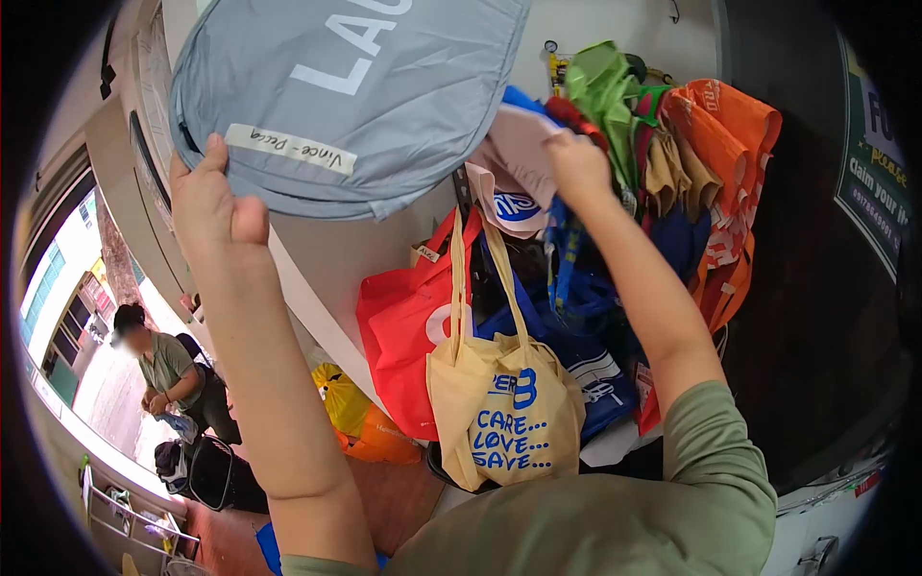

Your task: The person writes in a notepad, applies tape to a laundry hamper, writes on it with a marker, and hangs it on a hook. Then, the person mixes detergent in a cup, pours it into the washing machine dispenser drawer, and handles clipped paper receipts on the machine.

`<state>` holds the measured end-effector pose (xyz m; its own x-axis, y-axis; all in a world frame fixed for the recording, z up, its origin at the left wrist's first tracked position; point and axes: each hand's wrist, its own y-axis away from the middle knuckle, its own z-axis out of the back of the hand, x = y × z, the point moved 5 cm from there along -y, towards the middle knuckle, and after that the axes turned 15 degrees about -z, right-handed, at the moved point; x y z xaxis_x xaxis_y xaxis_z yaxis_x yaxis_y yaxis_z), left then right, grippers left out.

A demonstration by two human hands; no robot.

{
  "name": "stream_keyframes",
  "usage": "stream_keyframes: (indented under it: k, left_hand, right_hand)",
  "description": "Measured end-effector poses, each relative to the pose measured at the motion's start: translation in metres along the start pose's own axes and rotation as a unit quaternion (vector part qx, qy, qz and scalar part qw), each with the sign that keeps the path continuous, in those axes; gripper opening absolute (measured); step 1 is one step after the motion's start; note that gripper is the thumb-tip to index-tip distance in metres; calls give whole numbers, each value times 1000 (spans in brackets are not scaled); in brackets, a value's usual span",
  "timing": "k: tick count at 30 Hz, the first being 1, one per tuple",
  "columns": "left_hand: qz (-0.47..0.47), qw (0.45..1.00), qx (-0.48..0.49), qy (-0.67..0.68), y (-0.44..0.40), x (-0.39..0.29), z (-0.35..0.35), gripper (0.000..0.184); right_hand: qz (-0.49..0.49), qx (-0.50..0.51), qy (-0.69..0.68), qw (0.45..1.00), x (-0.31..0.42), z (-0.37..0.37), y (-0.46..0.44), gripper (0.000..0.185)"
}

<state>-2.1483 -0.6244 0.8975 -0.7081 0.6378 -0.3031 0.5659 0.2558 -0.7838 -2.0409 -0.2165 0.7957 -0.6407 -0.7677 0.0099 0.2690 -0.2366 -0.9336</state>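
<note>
My left hand [216, 206] grips the lower rim of a flattened grey laundry hamper [413, 125], raised at the upper left. It bears the white letters "LAU" and a handwritten paper label. My right hand [576, 171] is closed on a pale pink bag [519, 154] within a cluster of hanging bags. Close by the right hand are a green bag [600, 91], folded brown paper bags [677, 178] and an orange bag [730, 134]. Below hang a cream tote bag [509, 413] with blue lettering and a red bag [403, 336].
Blue bags [600, 374] hang behind the tote, and yellow and orange plastic bags [360, 413] lie lower left. A person [178, 365] is by the doorway at left, near a black bin [216, 470]. A dark panel [802, 288] stands at right.
</note>
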Motion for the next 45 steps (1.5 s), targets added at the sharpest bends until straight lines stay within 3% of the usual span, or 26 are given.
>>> stream_keyframes:
  k: [2, 3, 4, 5, 6, 8, 11, 12, 13, 14, 15, 16, 20, 22, 24, 25, 28, 31, 32, 35, 36, 38, 45]
  left_hand:
    - [19, 999, -35, -5, 4, 5, 0, 53]
    - [7, 999, -14, 35, 4, 7, -4, 54]
    - [-5, 997, 8, 75, 5, 9, -7, 56]
    - [-16, 993, 31, 114, 6, 12, -10, 57]
    - [-28, 992, 23, 117, 4, 15, -6, 56]
    - [-55, 991, 7, 119, -4, 26, 2, 52]
    - [-98, 987, 61, 109, 0, 12, 1, 52]
    - [-115, 988, 59, 81, -1, 12, 5, 52]
    - [-130, 988, 59, 55, -6, 16, 6, 52]
    - [-145, 987, 59, 30, -8, 20, 5, 52]
    - [-133, 989, 57, 29, -7, 23, 0, 51]
    - [-121, 991, 53, 27, -5, 26, -7, 51]
    - [-76, 997, 16, 8, -9, 31, -29, 49]
    - [-60, 998, 20, 18, -6, 33, -36, 48]
    - [-54, 997, 23, 40, -4, 40, -36, 47]
    - [-56, 996, 27, 58, -2, 47, -34, 47]
    - [-52, 994, 38, 89, 6, 52, -32, 48]
    - [-46, 994, 39, 90, 15, 51, -30, 49]
    - [-46, 995, 33, 86, 16, 51, -27, 49]
    - [-79, 995, 38, 50, 7, 66, -17, 50]
    - [-77, 996, 34, 42, 6, 68, -17, 49]
    - [-71, 997, 33, 28, 4, 70, -21, 46]
    - [-31, 999, 18, -15, 14, 75, -59, 51]
  right_hand:
    - [20, 74, 86, 993, 61, -3, 12, 26]
    - [1, 168, 72, 983, 88, 2, 21, 53]
    - [-24, 108, 123, 986, 108, -25, 28, 77]
    - [-39, 129, 165, 977, 130, -12, 32, 86]
    - [-77, 53, 198, 976, 142, -49, 34, 71]
    - [-120, 136, 67, 981, 139, -97, 24, 36]
    - [-152, 74, 11, 986, 100, -73, 16, 34]
    - [-151, 91, -12, 984, 73, -93, 17, 42]
    - [-243, 117, -80, 960, 53, -76, 11, 44]
    - [-269, 85, -77, 956, 33, -71, 7, 37]
    - [-232, 116, -89, 962, 17, -66, 3, 32]
    - [-258, 128, -106, 952, 3, -65, 0, 31]
    - [-236, 224, -117, 938, 6, -56, -8, 61]
    - [-208, 272, -68, 937, 33, -64, -6, 91]
    - [-150, 344, 27, 927, 79, -33, 7, 100]
    - [-93, 322, 53, 941, 105, -29, 14, 102]
    - [-154, 232, 83, 957, 141, -81, 18, 70]
    - [-230, 270, -141, 924, 106, -107, 16, 42]
    - [-289, 177, -129, 932, 86, -97, 19, 26]
    - [-388, 127, -222, 886, -2, -103, 16, 28]
    - [-417, 68, -227, 877, -31, -97, 12, 25]
    - [-436, 45, -191, 878, -84, -97, 3, 27]
    - [-482, -5, -203, 853, -141, -79, 0, 27]
